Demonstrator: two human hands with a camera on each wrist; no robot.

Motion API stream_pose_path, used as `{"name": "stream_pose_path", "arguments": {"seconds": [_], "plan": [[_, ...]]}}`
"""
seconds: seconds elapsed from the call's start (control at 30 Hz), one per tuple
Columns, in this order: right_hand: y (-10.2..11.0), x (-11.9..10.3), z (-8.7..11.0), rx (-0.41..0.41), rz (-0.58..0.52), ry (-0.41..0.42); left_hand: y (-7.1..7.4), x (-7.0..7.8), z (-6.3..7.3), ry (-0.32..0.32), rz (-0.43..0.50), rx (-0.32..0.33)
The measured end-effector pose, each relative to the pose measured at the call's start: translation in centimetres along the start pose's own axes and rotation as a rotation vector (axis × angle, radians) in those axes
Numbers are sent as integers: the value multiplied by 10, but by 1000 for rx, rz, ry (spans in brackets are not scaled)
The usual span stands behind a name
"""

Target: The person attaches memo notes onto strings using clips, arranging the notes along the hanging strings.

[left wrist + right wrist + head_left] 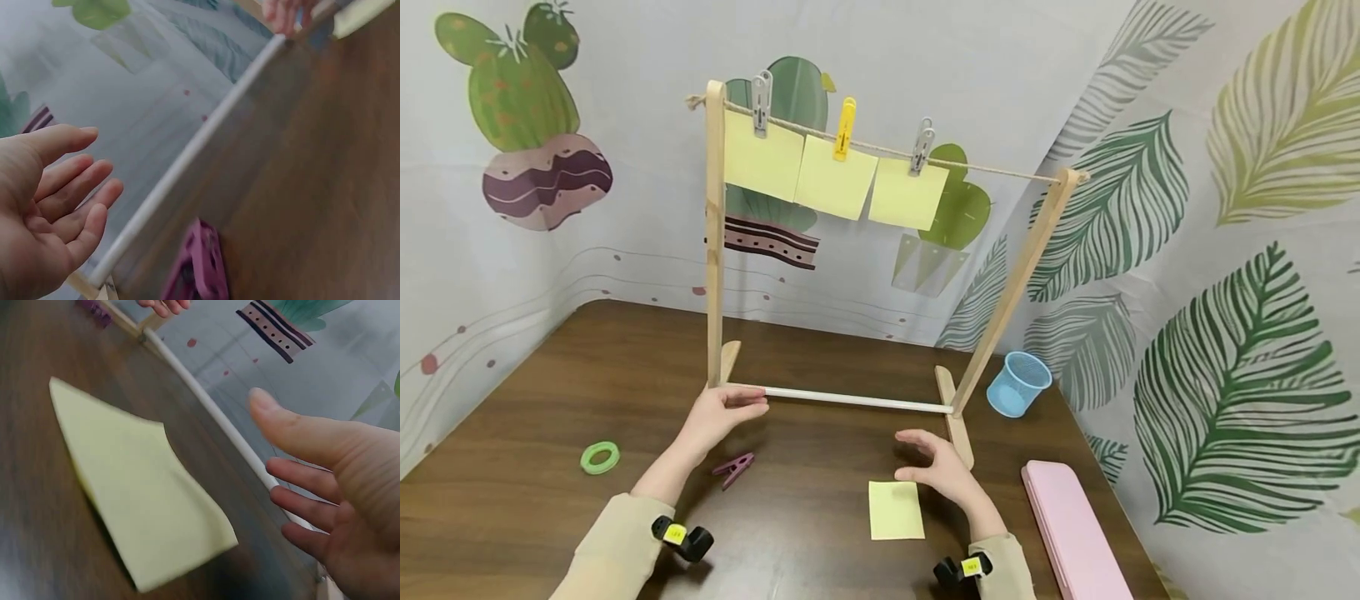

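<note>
My left hand (722, 417) hovers by the left foot of a wooden frame (714, 250), its fingers loosely bent and holding nothing. Below it on the table lies a purple clothespin (734, 469), seen large in the left wrist view. My right hand (942, 467), also holding nothing, is over the table just above a yellow sticky note (896, 511); in the right wrist view its thumb and fingers are apart. From the frame's string (992, 170) hang several things: three yellow sheets (837, 179), held by two grey clothespins (762, 104) and a yellow clothespin (845, 129).
A white rod (857, 401) joins the frame's feet. At the left lies a green ring of tape (599, 457). A blue mesh cup (1018, 384) stands beyond the right post, and a pink case (1075, 533) lies along the right edge. A printed curtain (640, 208) hangs behind.
</note>
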State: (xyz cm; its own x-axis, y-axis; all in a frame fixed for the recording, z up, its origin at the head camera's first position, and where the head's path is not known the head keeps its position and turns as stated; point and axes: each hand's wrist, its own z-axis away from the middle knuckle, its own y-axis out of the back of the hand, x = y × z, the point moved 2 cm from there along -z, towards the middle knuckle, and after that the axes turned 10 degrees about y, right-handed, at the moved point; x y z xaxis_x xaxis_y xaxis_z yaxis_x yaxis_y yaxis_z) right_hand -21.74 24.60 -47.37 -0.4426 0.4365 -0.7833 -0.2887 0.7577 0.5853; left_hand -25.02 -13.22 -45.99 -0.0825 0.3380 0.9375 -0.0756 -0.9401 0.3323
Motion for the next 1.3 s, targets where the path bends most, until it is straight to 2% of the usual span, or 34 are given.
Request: {"name": "stream_pose_path", "arguments": {"seconds": [0.13, 0.23, 0.47, 0.7, 0.97, 1.07, 1.3], "plan": [[3, 1, 8, -116, 92, 51, -3, -5, 3, -53, -44, -46], [5, 2, 11, -158, 130, 99, -4, -7, 6, -74, -100, -92], [2, 6, 12, -215, 168, 116, -2, -11, 15, -79, -156, -210], [-1, 6, 11, -251, 209, 115, 3, -15, 20, -129, -225, -293], [-5, 7, 10, -252, 195, 70, 9, -16, 26, -97, -264, -457], [-6, 7, 10, -253, 181, 59, 8, -15, 27, -99, -286, -466], [-7, 10, 6, -223, 214, 63, 2, -16, 26, -105, -337, -424]]}}
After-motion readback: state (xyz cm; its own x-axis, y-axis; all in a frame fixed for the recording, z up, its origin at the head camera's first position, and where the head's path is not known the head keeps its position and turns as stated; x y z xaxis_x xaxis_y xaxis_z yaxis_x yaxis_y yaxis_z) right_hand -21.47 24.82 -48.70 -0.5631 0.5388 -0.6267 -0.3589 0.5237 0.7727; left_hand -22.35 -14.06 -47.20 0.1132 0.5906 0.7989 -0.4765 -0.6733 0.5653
